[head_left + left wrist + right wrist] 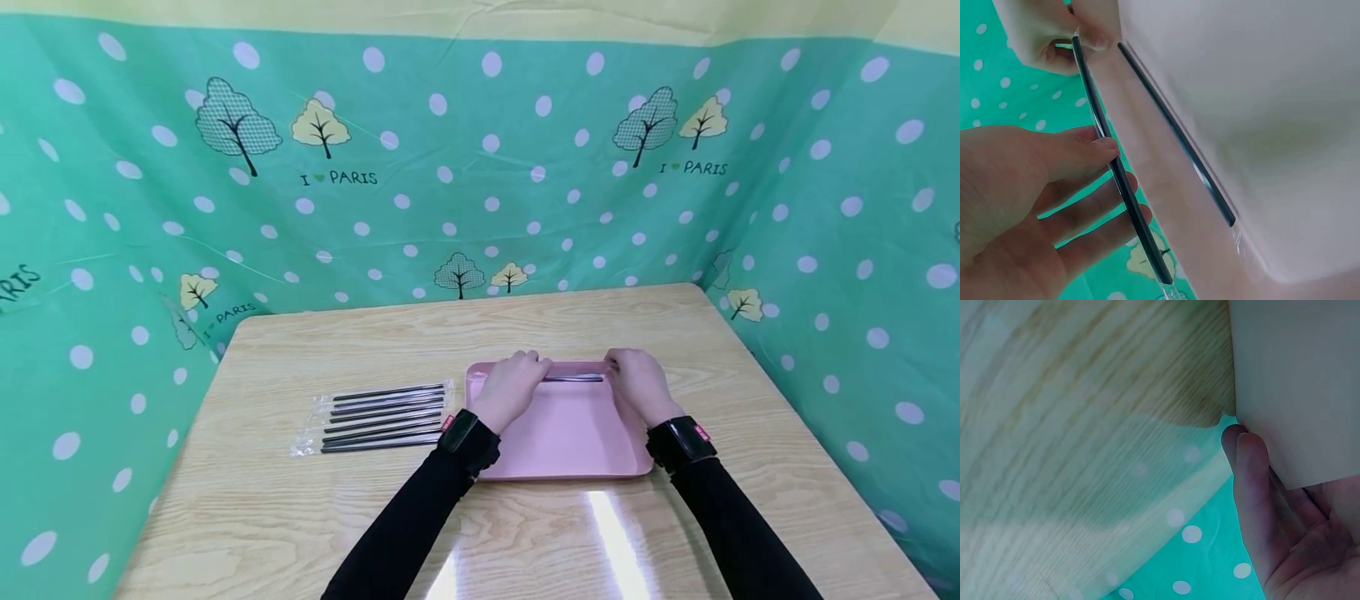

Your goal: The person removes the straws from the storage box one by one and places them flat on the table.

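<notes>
In the left wrist view, my left hand [510, 388] pinches a slim dark chopstick [1124, 185] between thumb and fingers. Clear wrapping shows at the chopstick's ends. My right hand [641, 387] is at its far end, where the fingers seem to pinch the wrapper. Below and parallel to it, a second dark chopstick [1175, 129] lies in the pink tray [566, 433], along the back wall. Both hands are over the tray's back edge in the head view. The right wrist view shows curled right fingers [1252, 459] beside the tray's pale outer side, hiding their grip.
Several dark chopsticks [384, 425] in clear wrappers lie in a row left of the tray. The wooden table [247, 500] bears everything. A green dotted cloth [517, 233] rises behind it and on both sides.
</notes>
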The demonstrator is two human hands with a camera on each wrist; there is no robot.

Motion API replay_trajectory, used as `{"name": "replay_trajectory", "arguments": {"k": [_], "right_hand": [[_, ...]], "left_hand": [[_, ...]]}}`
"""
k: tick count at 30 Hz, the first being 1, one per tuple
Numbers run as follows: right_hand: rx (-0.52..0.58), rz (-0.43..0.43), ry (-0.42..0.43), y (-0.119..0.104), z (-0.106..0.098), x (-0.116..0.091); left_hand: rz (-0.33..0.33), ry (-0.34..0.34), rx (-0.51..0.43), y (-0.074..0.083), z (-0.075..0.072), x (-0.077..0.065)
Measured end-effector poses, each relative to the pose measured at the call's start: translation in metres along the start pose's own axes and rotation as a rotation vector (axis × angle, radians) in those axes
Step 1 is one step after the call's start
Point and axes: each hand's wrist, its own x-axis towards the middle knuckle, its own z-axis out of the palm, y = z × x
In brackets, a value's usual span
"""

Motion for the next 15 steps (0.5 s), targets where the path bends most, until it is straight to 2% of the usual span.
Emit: {"name": "replay_trajectory", "arguments": {"k": [10,15], "right_hand": [[0.013,0.016,-0.020,0.000,-0.003,0.000],[0.018,0.011,-0.028,0.000,-0.003,0.000]], "left_hand": [[0.003,0.027,0.009,-0.017,-0.017,-0.019],[-0.025,0.028,-0.007,-0.029,-0.022,-0.028]]}}
